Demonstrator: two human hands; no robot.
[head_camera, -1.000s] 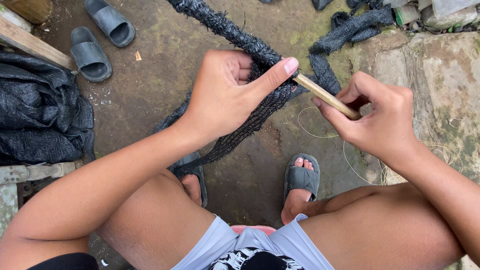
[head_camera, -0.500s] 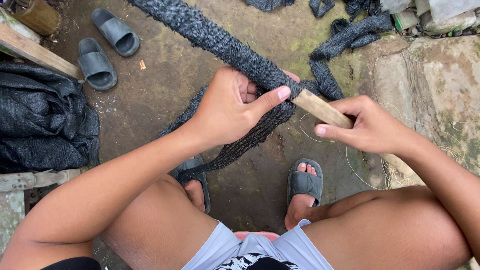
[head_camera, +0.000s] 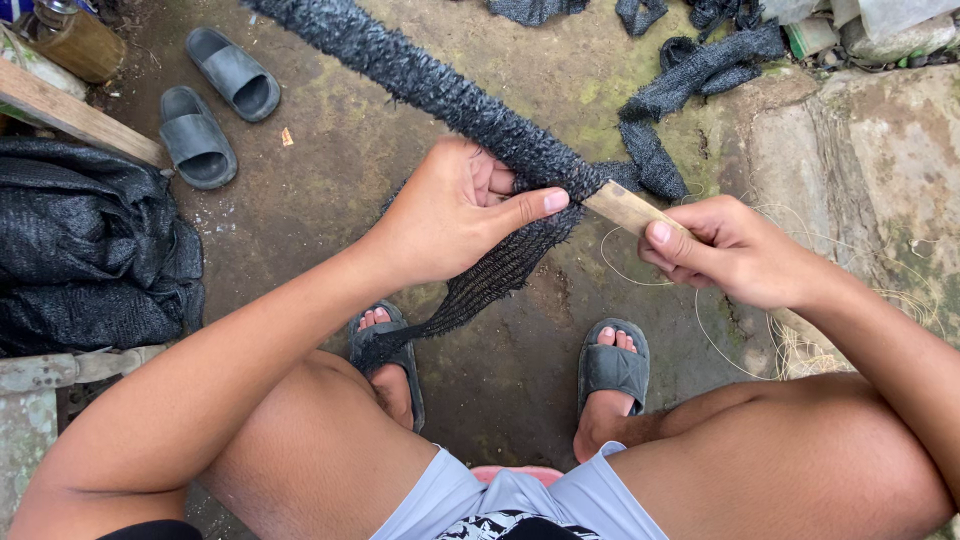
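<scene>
A long roll of black mesh netting (head_camera: 430, 85) runs from the top left down to the centre, and its loose end hangs toward my feet. My left hand (head_camera: 455, 210) grips the netting near its lower end, thumb stretched along it. A pale wooden stick (head_camera: 620, 208) pokes out of the netting roll. My right hand (head_camera: 725, 250) holds that stick, with thin pale thread (head_camera: 720, 345) looping below it. I sit with bare knees apart and my sandalled feet on the ground.
A pair of grey slides (head_camera: 215, 105) lies at the top left beside a wooden plank (head_camera: 70, 118). A heap of black netting (head_camera: 85, 260) fills the left side. More netting strips (head_camera: 690, 65) and a stone slab (head_camera: 880, 170) lie at the top right.
The view has shifted a little. My right hand has slid down the stick away from the netting, so more wood shows. My left hand keeps its grip on the netting.
</scene>
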